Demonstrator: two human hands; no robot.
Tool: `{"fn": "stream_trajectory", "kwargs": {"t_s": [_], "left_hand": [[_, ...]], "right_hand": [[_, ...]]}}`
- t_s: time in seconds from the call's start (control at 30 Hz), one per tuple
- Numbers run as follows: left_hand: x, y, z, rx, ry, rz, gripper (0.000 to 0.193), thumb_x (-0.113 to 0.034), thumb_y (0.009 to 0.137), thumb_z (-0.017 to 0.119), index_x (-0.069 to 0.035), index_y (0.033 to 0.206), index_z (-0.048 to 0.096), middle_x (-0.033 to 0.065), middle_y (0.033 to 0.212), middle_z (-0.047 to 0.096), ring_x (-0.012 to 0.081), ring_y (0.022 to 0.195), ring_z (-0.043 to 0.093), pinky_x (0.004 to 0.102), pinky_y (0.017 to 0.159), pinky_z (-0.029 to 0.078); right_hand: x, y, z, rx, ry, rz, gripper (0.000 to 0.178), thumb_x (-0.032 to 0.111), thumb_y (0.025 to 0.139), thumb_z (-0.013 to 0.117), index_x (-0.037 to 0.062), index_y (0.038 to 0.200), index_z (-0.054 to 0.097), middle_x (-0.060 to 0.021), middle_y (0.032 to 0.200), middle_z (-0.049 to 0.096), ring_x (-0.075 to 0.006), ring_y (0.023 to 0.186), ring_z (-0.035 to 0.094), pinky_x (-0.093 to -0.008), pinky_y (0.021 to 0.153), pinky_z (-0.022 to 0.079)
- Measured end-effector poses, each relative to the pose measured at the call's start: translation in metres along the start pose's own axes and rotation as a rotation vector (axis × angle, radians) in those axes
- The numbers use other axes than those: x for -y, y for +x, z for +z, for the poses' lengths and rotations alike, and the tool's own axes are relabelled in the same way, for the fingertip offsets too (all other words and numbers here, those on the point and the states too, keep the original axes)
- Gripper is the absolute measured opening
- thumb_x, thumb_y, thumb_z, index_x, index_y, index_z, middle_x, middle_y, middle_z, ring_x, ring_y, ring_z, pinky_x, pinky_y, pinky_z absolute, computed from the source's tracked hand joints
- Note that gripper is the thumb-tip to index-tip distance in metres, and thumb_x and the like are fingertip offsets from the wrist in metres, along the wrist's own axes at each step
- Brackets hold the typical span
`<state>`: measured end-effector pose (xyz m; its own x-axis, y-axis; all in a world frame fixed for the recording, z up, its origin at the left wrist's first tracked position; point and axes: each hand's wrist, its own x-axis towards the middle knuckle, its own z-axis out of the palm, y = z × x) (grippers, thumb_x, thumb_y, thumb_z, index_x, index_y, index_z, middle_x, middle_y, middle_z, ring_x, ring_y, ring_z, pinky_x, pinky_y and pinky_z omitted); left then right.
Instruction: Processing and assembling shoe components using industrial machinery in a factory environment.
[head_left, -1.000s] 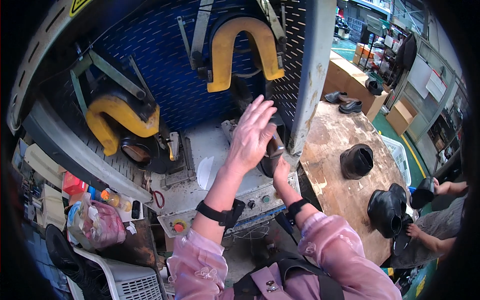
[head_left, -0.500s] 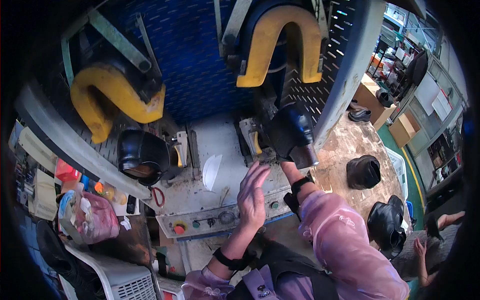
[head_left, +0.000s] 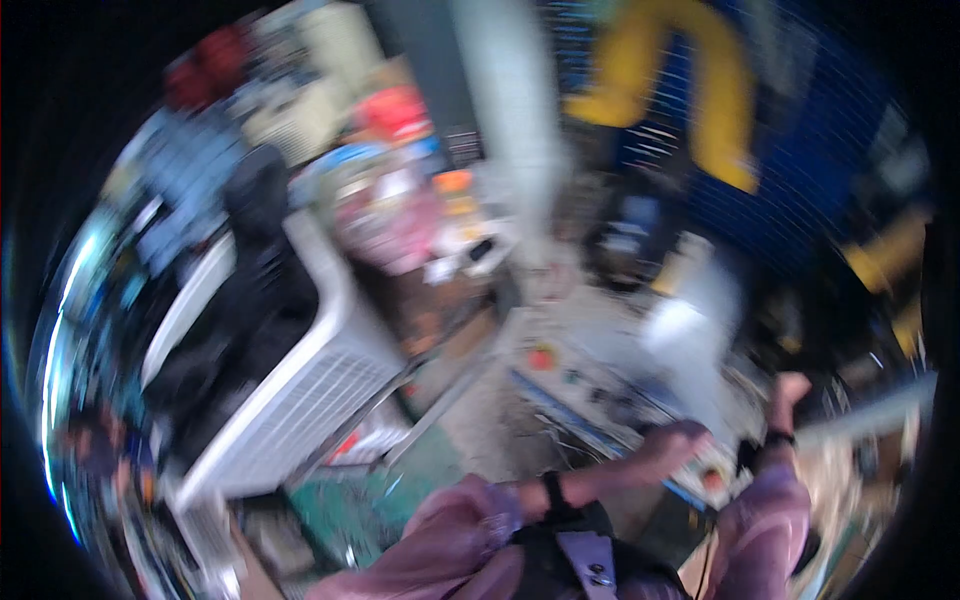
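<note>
Motion smears the whole view. My left hand (head_left: pixel 682 447) is over the front control panel (head_left: pixel 610 395) of a press-like machine, its fingers too blurred to read. Farther right, my right hand (head_left: pixel 790 388) reaches up beside a dark mass at the machine's right station; its fingers and anything in them cannot be made out. A black shoe (head_left: pixel 628 235) sits at the left station, below a yellow U-shaped pad (head_left: pixel 735 125). A second yellow pad (head_left: pixel 885 260) shows at the right.
On the left stands a white plastic crate (head_left: pixel 290 425) holding black shoes (head_left: pixel 240 310). Behind it are a pink plastic bag (head_left: pixel 390 225) and a red box (head_left: pixel 395 112). A red button (head_left: pixel 541 357) is on the panel, and green floor (head_left: pixel 370 500) shows below.
The view has swung left, bringing the crate in and shifting the machine rightward. My left hand, earlier raised with fingers stretched, now sits lower over the panel. My right hand stays near the right station.
</note>
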<state>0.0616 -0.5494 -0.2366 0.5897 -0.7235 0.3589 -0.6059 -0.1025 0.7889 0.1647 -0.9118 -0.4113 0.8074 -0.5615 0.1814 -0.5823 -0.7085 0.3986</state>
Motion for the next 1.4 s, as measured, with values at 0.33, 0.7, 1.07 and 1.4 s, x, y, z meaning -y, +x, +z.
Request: {"fn": "stream_trajectory", "kwargs": {"t_s": [0.33,0.7,1.07,1.4], "left_hand": [[-0.017,-0.036,-0.075,-0.133,0.037,-0.154,0.031,-0.03,0.093,0.049,-0.003,0.083,0.061,0.0159,0.078,0.056,0.0341,0.071,0.056,0.0411,0.067,0.046],[-0.058,-0.024,-0.21,-0.667,0.146,-0.119,0.016,-0.014,0.088,0.058,-0.002,0.096,0.064,0.0084,0.085,0.065,0.0177,0.075,0.063,0.0311,0.069,0.049],[-0.019,0.053,-0.313,-0.617,0.528,0.011,0.027,-0.011,0.08,0.058,-0.002,0.105,0.063,0.0128,0.073,0.052,0.0238,0.058,0.054,0.0328,0.057,0.043],[-0.126,-0.062,-0.211,0.14,0.378,0.697,0.031,-0.003,0.066,0.06,-0.006,0.096,0.067,0.0049,0.067,0.055,0.0204,0.071,0.058,0.0345,0.072,0.048]], "right_hand": [[-0.063,0.047,0.137,-0.15,1.044,0.015,0.03,0.029,0.088,0.049,0.0071,0.078,0.067,-0.0043,0.072,0.064,-0.0185,0.065,0.061,-0.0325,0.063,0.046],[-0.064,-0.012,-0.071,-0.364,1.953,0.771,0.037,0.034,0.091,0.05,-0.0006,0.087,0.064,-0.0043,0.079,0.063,-0.0175,0.07,0.06,-0.0303,0.066,0.047],[-0.045,-0.216,-0.229,0.315,2.354,0.623,0.026,0.032,0.092,0.05,0.0118,0.108,0.056,-0.004,0.092,0.063,-0.0156,0.075,0.06,-0.0276,0.065,0.048],[0.009,-0.356,-0.337,1.02,2.808,0.034,0.058,0.051,0.091,0.044,0.0014,0.12,0.052,-0.0119,0.118,0.058,-0.0201,0.106,0.056,-0.034,0.093,0.045]]}}
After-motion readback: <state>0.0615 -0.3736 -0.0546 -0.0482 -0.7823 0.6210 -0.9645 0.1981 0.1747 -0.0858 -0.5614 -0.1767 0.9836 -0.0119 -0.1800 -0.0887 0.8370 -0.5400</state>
